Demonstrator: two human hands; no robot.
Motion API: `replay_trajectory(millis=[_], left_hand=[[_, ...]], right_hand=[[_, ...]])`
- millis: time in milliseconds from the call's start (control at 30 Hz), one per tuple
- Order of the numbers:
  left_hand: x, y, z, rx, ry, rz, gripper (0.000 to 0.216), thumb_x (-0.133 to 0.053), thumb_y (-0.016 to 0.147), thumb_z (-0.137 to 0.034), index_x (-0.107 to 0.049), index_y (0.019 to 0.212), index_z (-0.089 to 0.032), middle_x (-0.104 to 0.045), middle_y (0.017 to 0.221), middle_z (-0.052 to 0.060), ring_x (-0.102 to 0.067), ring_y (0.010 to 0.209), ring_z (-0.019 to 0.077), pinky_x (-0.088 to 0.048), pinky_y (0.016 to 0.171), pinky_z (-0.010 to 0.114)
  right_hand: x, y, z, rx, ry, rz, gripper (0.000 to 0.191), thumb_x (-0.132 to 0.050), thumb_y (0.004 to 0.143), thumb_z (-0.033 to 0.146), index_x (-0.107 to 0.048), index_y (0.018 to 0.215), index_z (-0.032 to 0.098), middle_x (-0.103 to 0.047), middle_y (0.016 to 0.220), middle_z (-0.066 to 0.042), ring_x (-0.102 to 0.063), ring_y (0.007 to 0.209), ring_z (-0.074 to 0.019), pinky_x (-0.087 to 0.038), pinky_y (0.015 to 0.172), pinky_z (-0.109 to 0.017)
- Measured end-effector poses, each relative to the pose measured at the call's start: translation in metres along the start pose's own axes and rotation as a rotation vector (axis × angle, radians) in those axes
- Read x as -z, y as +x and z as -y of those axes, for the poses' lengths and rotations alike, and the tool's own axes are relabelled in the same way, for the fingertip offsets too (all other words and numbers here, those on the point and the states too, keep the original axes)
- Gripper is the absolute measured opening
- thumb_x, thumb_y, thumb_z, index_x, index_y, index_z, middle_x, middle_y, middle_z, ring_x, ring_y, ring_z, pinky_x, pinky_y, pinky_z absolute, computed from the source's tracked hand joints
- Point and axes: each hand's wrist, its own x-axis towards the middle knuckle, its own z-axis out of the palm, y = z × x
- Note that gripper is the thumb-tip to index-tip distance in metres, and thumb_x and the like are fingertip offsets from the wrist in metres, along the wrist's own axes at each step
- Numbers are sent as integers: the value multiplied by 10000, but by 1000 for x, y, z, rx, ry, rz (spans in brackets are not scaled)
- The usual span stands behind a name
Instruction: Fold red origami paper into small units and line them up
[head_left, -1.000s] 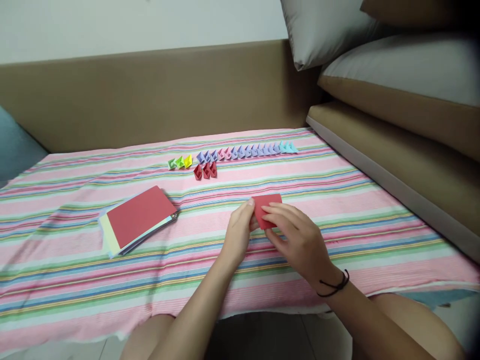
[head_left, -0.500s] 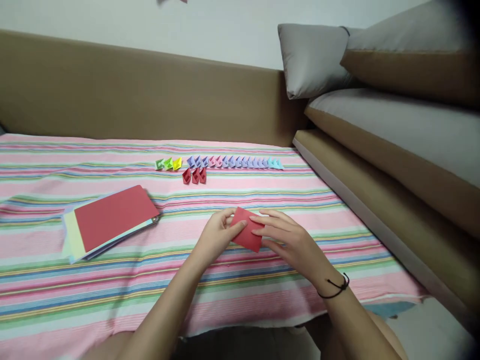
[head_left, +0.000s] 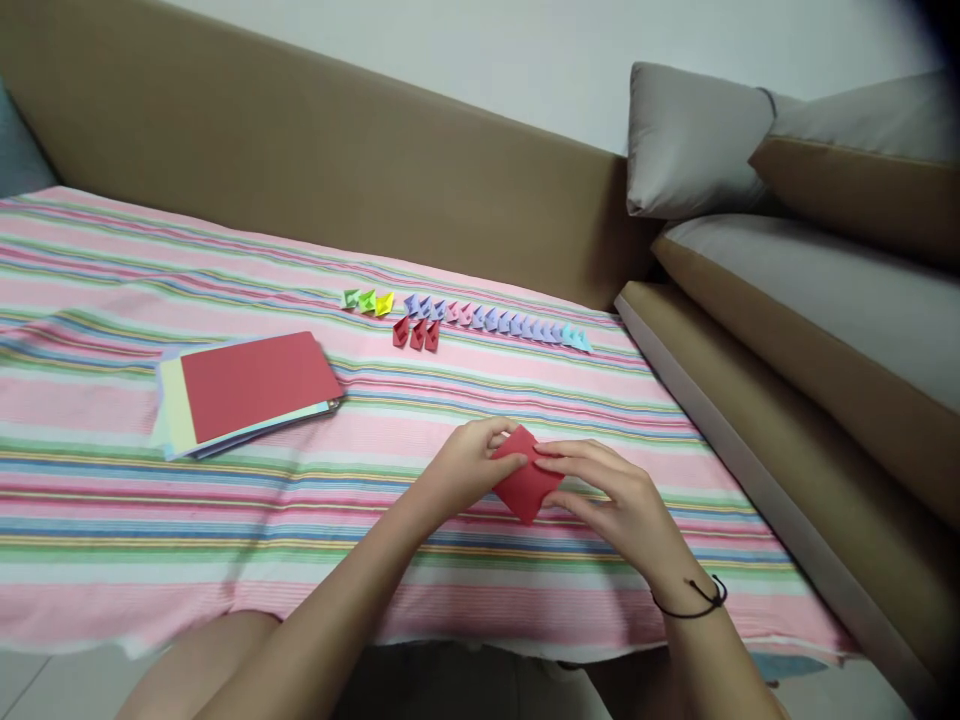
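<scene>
- My left hand (head_left: 465, 468) pinches the left corner of a small folded red paper square (head_left: 525, 487), just below the middle of the frame; my right hand (head_left: 619, 500) grips its right side, fingers laid along the top edge.
- The paper hangs tilted like a diamond, held just above the pink striped cotton cloth (head_left: 112, 560), apparently not resting on it.
- To fold well, I judge I should line the edges up exactly before pressing, then run a fingertip firmly along the crease; this thin, matte paper takes a sharp line and shows any slip.
- A flat stack of coloured paper sheets (head_left: 251, 390), red on top with pale yellow and blue edges peeking out, lies left of centre.
- Above centre runs a row of tiny folded paper pieces (head_left: 480, 318) in green, yellow, lilac, pink and blue, with three red folded pieces (head_left: 416, 333) just in front.
- The cloth looks soft and slightly wrinkled; grey cushions (head_left: 690, 140) sit upper right.
</scene>
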Motion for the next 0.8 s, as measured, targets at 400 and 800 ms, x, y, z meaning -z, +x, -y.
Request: replay_trajectory(millis=[400, 800], left_hand=[[5, 0, -10, -81, 57, -55, 241, -598, 716, -191, -707, 930, -165, -705, 956, 82, -643, 839, 228, -501, 704, 294], [3, -1, -14, -45, 1, -21, 225, -631, 734, -222, -707, 935, -154, -689, 987, 86, -637, 809, 203, -497, 644, 249]], right_hand=[[1, 1, 3, -37, 42, 18, 160, -636, 825, 230, -687, 974, 258, -645, 1134, -67, -607, 1051, -225, -530, 860, -378], [4, 0, 3, -39, 72, 0, 155, -589, 856, 205, -684, 968, 252, -649, 1127, -59, -608, 1053, -210, -523, 876, -374]])
